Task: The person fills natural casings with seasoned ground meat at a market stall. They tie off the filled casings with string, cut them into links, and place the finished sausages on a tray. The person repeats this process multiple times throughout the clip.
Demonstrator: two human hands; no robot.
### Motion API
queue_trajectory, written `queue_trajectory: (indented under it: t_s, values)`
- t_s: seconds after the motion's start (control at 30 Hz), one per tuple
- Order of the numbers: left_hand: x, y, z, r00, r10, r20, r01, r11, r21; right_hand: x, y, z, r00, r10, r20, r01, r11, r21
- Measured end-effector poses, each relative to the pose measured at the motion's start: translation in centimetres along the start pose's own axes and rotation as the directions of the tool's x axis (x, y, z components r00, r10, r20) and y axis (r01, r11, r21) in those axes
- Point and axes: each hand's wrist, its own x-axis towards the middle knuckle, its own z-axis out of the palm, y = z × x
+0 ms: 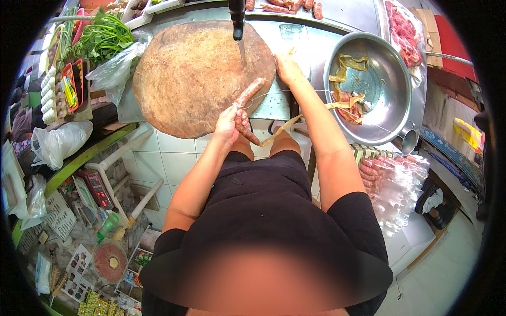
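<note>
My left hand (227, 125) is wrapped round a reddish sausage (249, 94), whose two ends stick out above and below the fist. From its lower end a flat, pale yellow casing (287, 125) runs under my right forearm to a large steel bowl (373, 138). More casing (354, 62) and some reddish meat (348, 113) lie in the bowl. My right hand (287, 68) is closed at the right edge of a round wooden chopping block (182, 79); what its fingers hold is unclear. A thin white string stretches from the sausage toward the bowl.
A black-handled knife (238, 26) stands over the block. Leafy greens (108, 37) and eggs (48, 97) lie at the left. Several sausages (279, 8) rest at the far edge, with raw meat (403, 34) at the far right. Bagged sausages (387, 176) are below the bowl.
</note>
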Motion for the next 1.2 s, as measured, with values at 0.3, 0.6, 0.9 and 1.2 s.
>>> queue_trajectory:
  t_s: [0.3,0.6,0.9,1.2]
  values:
    - [-0.4,0.7,0.6,0.993,0.039,-0.115,-0.008,0.965,0.263,-3.3,-3.6,-7.2,0.937,0.322,0.135,-0.266,0.405,0.875]
    - [0.3,1.7,0.8,0.960,-0.233,-0.156,0.204,0.962,-0.181,-7.3,-10.0,-6.5,0.923,0.350,-0.159,0.052,0.296,0.954]
    - [0.2,2.5,2.5,0.953,-0.194,-0.234,0.164,0.976,-0.142,-7.9,-11.4,-4.7,0.937,0.318,-0.145,0.081,0.207,0.975]
    - [0.6,2.3,2.4,0.946,-0.160,-0.284,0.130,0.984,-0.123,-8.2,-11.6,-4.1,0.922,0.343,-0.180,0.117,0.198,0.973]
